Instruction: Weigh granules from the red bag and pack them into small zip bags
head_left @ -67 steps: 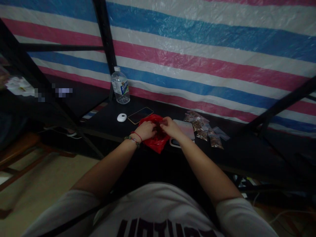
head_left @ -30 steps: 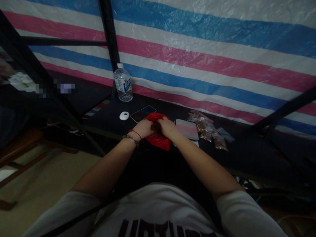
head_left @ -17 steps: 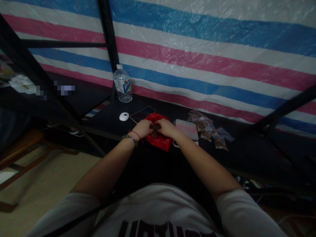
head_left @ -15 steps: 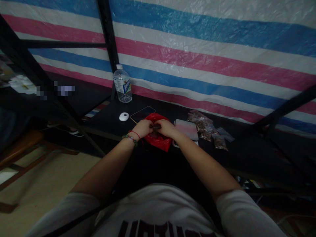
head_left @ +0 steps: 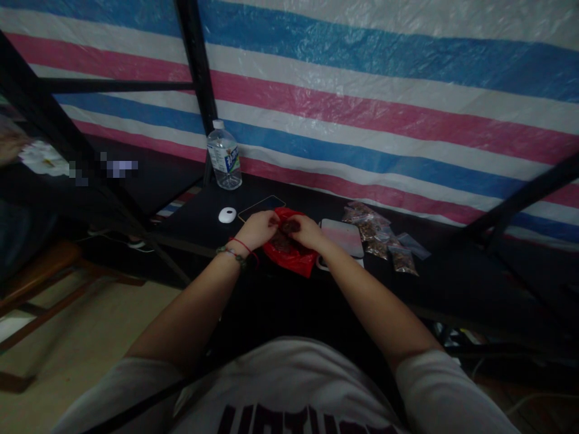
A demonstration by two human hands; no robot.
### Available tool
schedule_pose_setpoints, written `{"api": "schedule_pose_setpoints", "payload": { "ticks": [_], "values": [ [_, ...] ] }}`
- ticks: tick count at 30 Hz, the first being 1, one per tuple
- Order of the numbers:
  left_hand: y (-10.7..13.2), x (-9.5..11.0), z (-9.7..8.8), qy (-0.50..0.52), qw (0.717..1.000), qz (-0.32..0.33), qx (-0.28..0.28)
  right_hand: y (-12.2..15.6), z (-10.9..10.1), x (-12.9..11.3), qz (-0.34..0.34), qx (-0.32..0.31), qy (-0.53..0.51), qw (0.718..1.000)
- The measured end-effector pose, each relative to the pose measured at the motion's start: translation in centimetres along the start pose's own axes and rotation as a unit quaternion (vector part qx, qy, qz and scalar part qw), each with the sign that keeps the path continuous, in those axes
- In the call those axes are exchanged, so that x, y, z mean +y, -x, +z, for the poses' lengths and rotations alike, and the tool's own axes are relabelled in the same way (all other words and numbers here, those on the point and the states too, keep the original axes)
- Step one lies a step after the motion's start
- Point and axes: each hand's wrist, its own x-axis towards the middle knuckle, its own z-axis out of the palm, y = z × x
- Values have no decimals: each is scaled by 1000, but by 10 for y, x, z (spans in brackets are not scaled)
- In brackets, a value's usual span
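A red plastic bag [head_left: 292,260] lies opened out at the table's front edge, with dark brown stuff [head_left: 283,242] inside. Over its left side my left hand [head_left: 262,228] is closed, fingertips pinching a dark brown piece. My right hand [head_left: 307,232], at the bag's right side, is closed on a dark brown clump [head_left: 292,226]. What kind of stuff this is cannot be made out in the dim light. Just right of the bag, beside my right wrist, lies a flat pinkish-white case [head_left: 342,237].
Several small clear bags of brown bits [head_left: 373,232] lie to the right. At the left are a white oval object [head_left: 227,214], a dark phone [head_left: 256,208] and a clear plastic bottle [head_left: 225,158]. Striped sheeting [head_left: 362,108] hangs behind, between black frame posts. Another person's hand [head_left: 11,147] shows far left.
My hands, close together on a dark brown piece before, have moved slightly apart, each with some of the brown stuff. At far left, another person's hand has come into view.
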Motion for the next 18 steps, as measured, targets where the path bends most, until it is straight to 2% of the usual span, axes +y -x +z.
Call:
{"api": "schedule_pose_setpoints", "payload": {
  "ticks": [3, 6, 14, 18],
  "values": [
    [5, 3, 1, -96, 993, 34, -62, 2, -3, 0, -15, -15, 44, 999],
    [6, 3, 10, -145, 984, 59, -90, 7, -5, -1, -17, -32, 86, 996],
    [5, 2, 12, -174, 979, 22, -104, 22, -13, -7, 3, -66, 170, 983],
    [4, 1, 15, -163, 982, 41, -90, 25, -13, -12, 3, -81, 211, 974]
  ]
}}
